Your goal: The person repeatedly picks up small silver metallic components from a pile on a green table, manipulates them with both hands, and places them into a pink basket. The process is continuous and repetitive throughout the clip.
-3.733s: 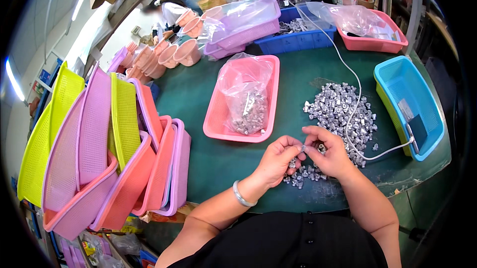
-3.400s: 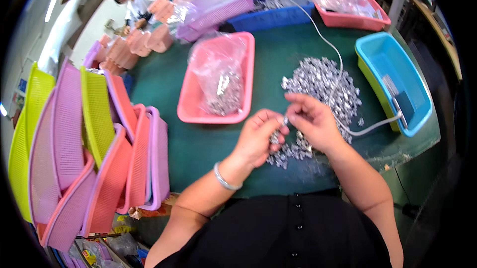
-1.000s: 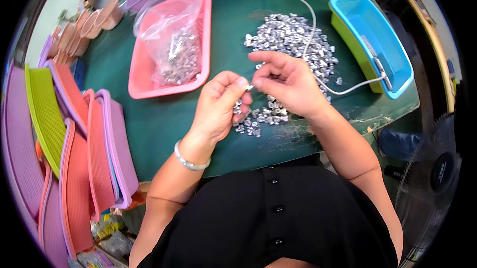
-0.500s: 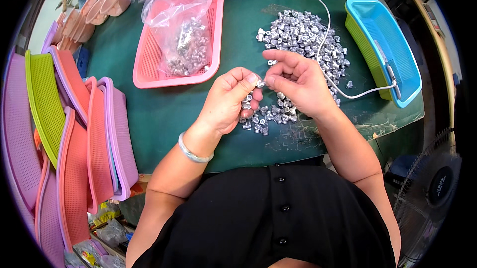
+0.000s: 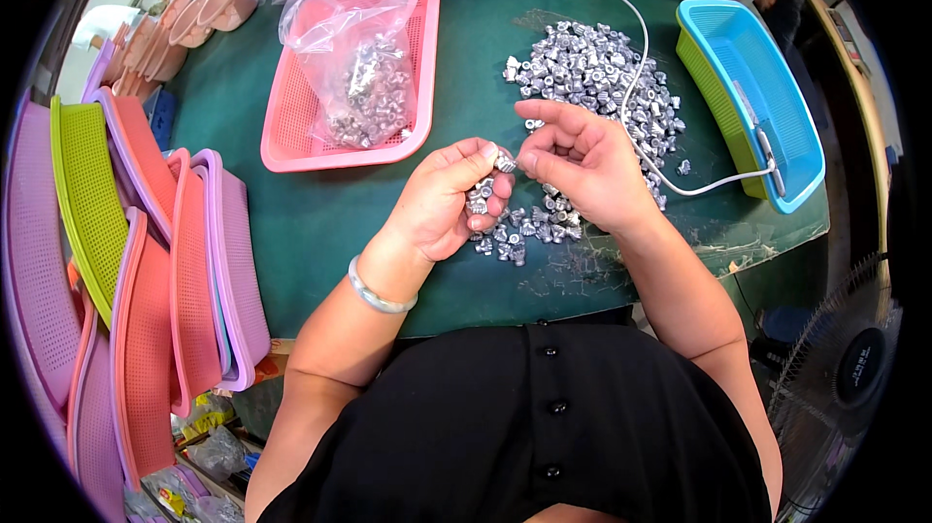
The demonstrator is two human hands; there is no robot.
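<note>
Over the dark green desk (image 5: 320,222) the person's two bare hands meet just above a small scatter of parts. The left hand (image 5: 449,201) is curled, its grip closed around several small silver ribbed metal pieces (image 5: 478,201) that show between the fingers and the palm, and its thumb and forefinger pinch one more small silver metal piece (image 5: 505,163) at the tips. The right hand (image 5: 580,166) faces it, fingers bent and drawn together, with the thumb and fingertips touching that same pinched piece; whether it holds anything else I cannot tell. A pale bangle (image 5: 377,296) circles the left wrist. Beneath and between the hands lies a small heap of loose silver parts (image 5: 529,227) on the desk, and beyond the right hand spreads a larger pile of the same silver parts (image 5: 587,72). A thin white cable (image 5: 636,67) runs across that pile and curves into a blue plastic basket with a green one nested under it (image 5: 777,106) at the right. Beyond the left hand stands a pink mesh plastic tray (image 5: 291,125) holding a clear plastic bag of silver parts (image 5: 364,86). Along the left edge lean stacked pink, purple and yellow-green mesh trays (image 5: 146,261). A dark fan (image 5: 849,377) stands low at the right.
</note>
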